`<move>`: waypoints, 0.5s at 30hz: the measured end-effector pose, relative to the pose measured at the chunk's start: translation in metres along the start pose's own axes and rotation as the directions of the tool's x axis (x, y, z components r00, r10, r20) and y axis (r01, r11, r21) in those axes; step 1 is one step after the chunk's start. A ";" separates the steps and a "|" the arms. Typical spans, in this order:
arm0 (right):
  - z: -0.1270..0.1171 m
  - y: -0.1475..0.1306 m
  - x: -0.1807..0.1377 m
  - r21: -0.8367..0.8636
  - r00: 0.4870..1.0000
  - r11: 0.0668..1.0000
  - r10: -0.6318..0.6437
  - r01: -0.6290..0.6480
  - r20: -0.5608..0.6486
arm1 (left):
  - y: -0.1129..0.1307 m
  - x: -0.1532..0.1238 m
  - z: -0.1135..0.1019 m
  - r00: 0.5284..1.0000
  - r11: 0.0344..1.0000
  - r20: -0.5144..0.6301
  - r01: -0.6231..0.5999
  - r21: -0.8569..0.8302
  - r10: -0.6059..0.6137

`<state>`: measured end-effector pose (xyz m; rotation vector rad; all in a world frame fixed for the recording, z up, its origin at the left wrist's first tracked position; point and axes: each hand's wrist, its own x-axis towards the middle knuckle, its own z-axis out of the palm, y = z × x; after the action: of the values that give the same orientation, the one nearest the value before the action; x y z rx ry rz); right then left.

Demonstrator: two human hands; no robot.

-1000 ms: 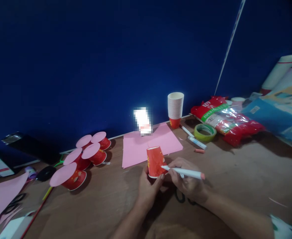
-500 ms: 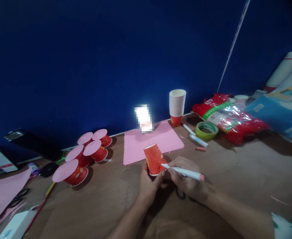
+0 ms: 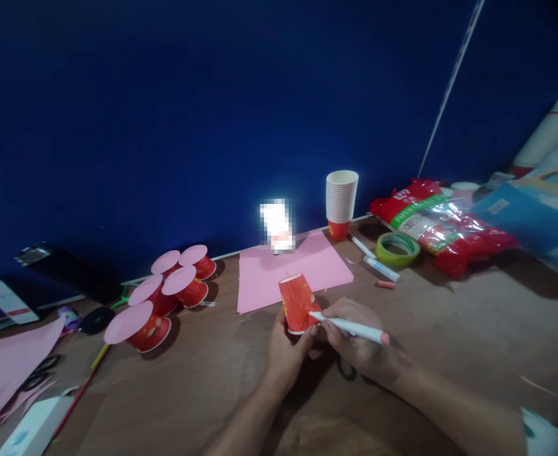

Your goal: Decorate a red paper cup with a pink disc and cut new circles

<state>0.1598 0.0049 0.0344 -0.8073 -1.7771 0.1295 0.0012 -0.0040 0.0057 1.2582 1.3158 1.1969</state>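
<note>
A red paper cup (image 3: 299, 301), turned base up and tilted, is gripped around its lower part by my left hand (image 3: 284, 351). My right hand (image 3: 355, 332) is closed on a white marker (image 3: 361, 330) with a reddish end, its tip touching the cup's side. Behind the cup lies a stack of pink paper (image 3: 259, 282). To the left stand several red cups (image 3: 154, 332) topped with pink paper discs (image 3: 129, 322). Dark scissor handles (image 3: 346, 368) show partly beneath my right hand.
Stacked paper cups (image 3: 341, 199) stand by the blue wall. Green tape (image 3: 397, 250), a capped marker (image 3: 381, 268), its loose cap (image 3: 386, 285) and a red cup package (image 3: 443, 225) lie right. Another pair of scissors (image 3: 41, 372) and a white box (image 3: 36, 427) are left.
The view has shifted slightly, so everything sits a little differently in frame. Both hands keep their hold on the cup and marker, with the tip still at the cup's side.
</note>
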 end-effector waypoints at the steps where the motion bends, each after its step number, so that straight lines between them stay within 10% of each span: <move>1: 0.000 0.000 0.000 0.005 1.000 1.000 0.002 -0.002 0.004 | 0.000 0.000 0.000 1.000 1.000 0.006 0.002 -0.001 -0.002; 15: -0.001 -0.002 0.003 -0.017 1.000 1.000 0.011 -0.011 0.012 | 0.002 -0.003 0.001 1.000 0.999 -0.001 -0.032 0.019 0.032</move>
<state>0.1592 0.0046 0.0378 -0.8303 -1.7878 0.1271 0.0028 -0.0069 0.0080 1.2964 1.3154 1.2097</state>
